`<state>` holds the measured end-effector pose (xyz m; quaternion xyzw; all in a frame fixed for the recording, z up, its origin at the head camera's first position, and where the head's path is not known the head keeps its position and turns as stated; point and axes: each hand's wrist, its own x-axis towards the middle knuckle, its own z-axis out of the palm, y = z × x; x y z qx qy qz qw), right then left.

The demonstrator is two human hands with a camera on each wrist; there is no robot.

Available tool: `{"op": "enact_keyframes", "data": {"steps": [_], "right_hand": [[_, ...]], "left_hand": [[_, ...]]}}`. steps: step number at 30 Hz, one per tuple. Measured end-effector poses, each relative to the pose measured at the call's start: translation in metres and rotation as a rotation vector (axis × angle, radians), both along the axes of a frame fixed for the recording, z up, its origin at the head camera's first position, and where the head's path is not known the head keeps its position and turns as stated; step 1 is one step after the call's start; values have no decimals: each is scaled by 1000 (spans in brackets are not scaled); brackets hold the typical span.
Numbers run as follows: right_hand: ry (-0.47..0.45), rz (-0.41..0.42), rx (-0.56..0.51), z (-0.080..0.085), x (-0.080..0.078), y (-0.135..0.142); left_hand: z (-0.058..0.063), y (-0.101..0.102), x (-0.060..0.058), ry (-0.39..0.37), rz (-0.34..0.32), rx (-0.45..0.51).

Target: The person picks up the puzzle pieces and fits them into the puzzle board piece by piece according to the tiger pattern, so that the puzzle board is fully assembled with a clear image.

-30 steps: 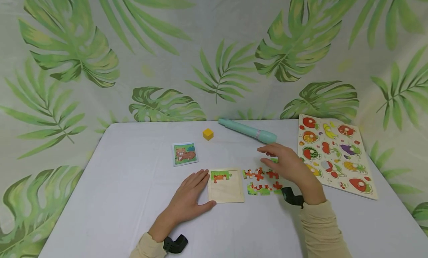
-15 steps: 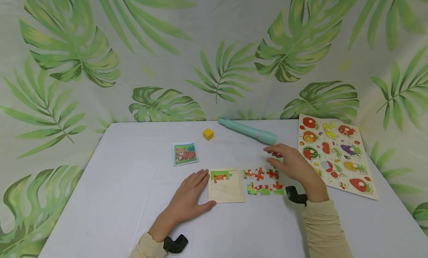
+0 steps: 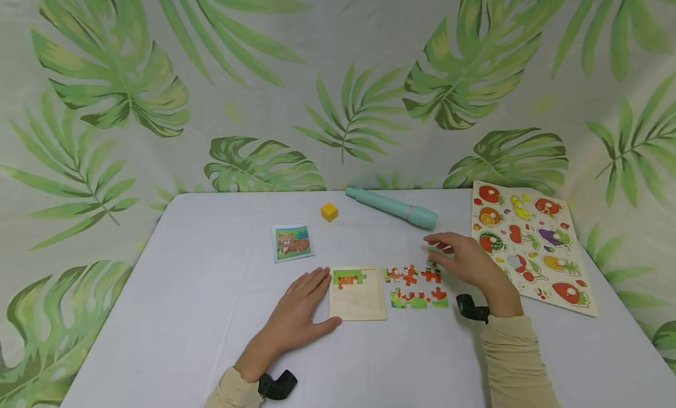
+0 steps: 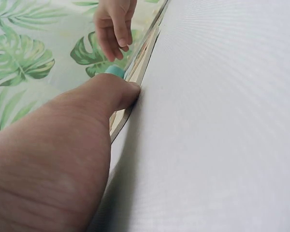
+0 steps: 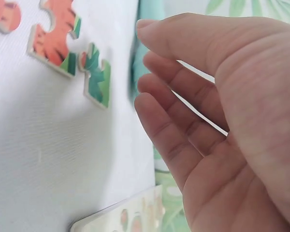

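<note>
A square wooden puzzle tray (image 3: 359,302) lies in the middle of the table, with joined green and orange pieces (image 3: 347,278) in its upper left corner. My left hand (image 3: 298,311) rests flat at the tray's left side, its fingertips and thumb at the frame. Right of the tray lie several loose jigsaw pieces (image 3: 417,299) in orange and green. Above their far right end hovers my right hand (image 3: 467,261), fingers loosely bent and nothing in them. In the right wrist view a green piece (image 5: 97,79) lies on the cloth near those fingertips, apart from them.
A small picture card (image 3: 293,243) with a tiger lies behind the left hand. Farther back are a yellow cube (image 3: 329,212) and a mint-green tube-shaped object (image 3: 391,206). A fruit knob-puzzle board (image 3: 528,243) lies to the right, close to the right forearm.
My right hand has shifted right and slightly toward me, uncovering more of the pieces' right end. The left hand and the tray stay in place.
</note>
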<state>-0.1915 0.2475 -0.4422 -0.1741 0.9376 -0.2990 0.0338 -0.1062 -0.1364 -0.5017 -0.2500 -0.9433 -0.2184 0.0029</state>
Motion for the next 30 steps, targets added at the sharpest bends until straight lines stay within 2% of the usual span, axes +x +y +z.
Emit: {"op": "enact_keyframes", "data": {"steps": [12,30], "right_hand": [[-54,-19,2,-11,-4,10],[-87,-27,32,-13,-4,12]], "left_hand": [[0,0,-1,-10,-2,-4],[1,0,-2,-17,-7,6]]}}
